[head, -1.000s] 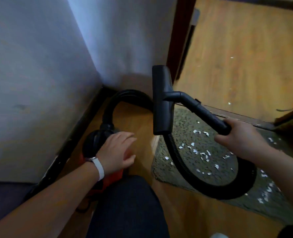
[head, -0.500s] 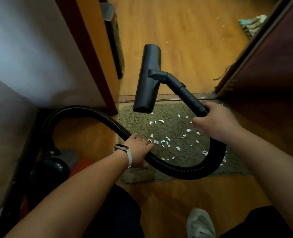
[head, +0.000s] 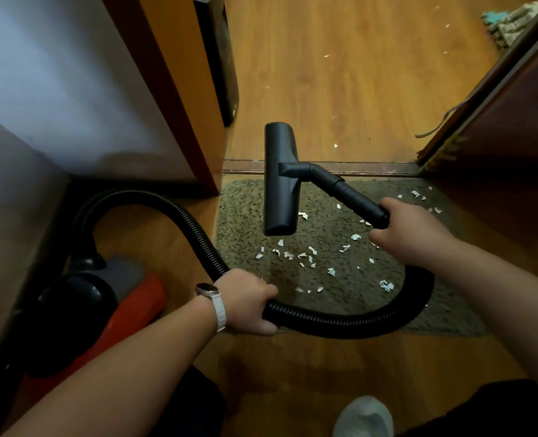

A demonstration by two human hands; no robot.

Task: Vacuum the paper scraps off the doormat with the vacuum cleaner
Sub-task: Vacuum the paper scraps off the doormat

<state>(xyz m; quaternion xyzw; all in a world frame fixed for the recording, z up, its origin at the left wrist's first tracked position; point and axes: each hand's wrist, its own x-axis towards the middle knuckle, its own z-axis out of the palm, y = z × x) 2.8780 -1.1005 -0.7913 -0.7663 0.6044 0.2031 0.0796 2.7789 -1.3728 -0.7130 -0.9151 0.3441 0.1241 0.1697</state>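
Now my left grip (head: 245, 302) is clenched round the ribbed black hose (head: 340, 321) at lower centre, and my right grip (head: 409, 234) clasps the wand (head: 353, 197) at centre right. The floor nozzle (head: 281, 181) hangs over the doormat (head: 245, 222), mid-frame, where paper scraps (head: 305, 257) lie scattered. The red vacuum cleaner (head: 103, 310) sits at lower left.

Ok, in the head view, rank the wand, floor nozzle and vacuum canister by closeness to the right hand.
1. Wand: gripped in the right hand.
2. Floor nozzle: ahead and left, over the doormat.
3. Vacuum canister: far left, by the wall.
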